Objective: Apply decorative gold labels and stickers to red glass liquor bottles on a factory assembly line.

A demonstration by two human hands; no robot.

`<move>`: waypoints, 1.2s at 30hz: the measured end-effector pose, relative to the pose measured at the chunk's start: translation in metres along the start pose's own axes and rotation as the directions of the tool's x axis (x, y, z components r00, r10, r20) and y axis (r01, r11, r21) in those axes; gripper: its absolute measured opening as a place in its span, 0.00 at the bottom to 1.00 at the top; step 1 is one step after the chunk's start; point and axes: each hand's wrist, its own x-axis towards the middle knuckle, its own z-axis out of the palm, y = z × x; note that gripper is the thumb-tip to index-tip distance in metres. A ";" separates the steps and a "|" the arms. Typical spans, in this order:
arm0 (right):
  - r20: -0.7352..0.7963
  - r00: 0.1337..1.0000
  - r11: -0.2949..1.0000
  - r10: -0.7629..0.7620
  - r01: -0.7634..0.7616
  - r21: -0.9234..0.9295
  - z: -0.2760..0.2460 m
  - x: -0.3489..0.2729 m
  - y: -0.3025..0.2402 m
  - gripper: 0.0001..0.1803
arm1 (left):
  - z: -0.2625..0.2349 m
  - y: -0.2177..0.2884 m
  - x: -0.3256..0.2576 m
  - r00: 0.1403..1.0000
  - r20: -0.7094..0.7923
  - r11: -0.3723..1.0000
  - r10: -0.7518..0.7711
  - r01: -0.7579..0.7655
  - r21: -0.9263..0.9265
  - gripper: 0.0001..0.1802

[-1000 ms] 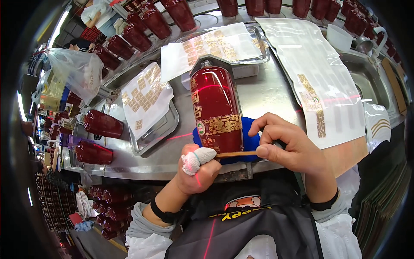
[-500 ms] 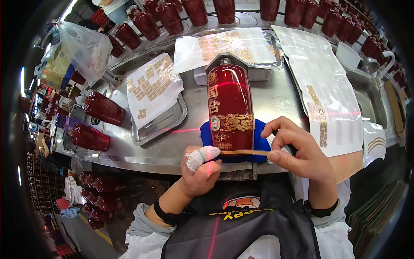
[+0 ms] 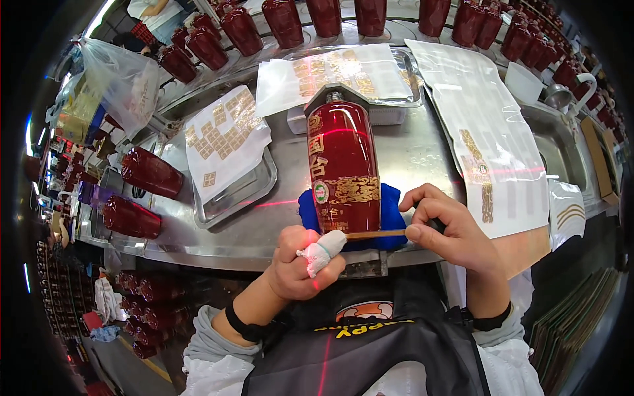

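Note:
A dark red glazed bottle [image 3: 343, 155] with gold decoration lies in front of me, its neck in a dark angular holder [image 3: 338, 90] and its base over a blue cloth [image 3: 392, 208]. A narrow gold-brown strip [image 3: 378, 234] stretches across the base between my hands. My left hand [image 3: 298, 265] is closed at the strip's left end, with a white wrapped digit [image 3: 326, 252] held by a thin band. Between thumb and fingers, my right hand [image 3: 456, 232] pinches the strip's right end.
Sheets of gold stickers lie on trays at the left [image 3: 224, 135] and back [image 3: 330, 72]. A long label sheet [image 3: 505, 165] lies right, near a sink [image 3: 561, 145]. Two red bottles [image 3: 152, 173] rest left; several stand on the curved conveyor [image 3: 396, 30] behind.
My left hand has turned, and its wrapped digit has shifted right along the strip, leaving a shorter span between the hands. My right hand keeps its pinch. The whole view has shifted slightly.

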 end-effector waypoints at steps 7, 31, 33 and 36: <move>0.023 0.999 0.999 0.027 -0.028 0.041 0.000 -0.001 0.009 0.11 | 0.001 -0.004 0.018 0.984 0.099 0.987 0.148 -0.153 0.054 0.12; 0.006 1.000 0.997 0.006 -0.006 0.073 0.004 0.000 0.017 0.12 | -0.003 0.009 0.009 0.994 0.099 0.977 0.045 -0.065 0.201 0.17; 0.005 1.000 0.996 0.011 -0.011 0.086 0.004 0.000 0.018 0.12 | -0.001 0.008 0.013 0.991 0.099 0.970 0.093 -0.113 0.217 0.15; 0.005 1.000 0.996 0.006 -0.007 0.089 0.005 0.001 0.018 0.12 | 0.001 0.006 0.023 0.977 0.123 0.947 0.175 -0.201 0.250 0.12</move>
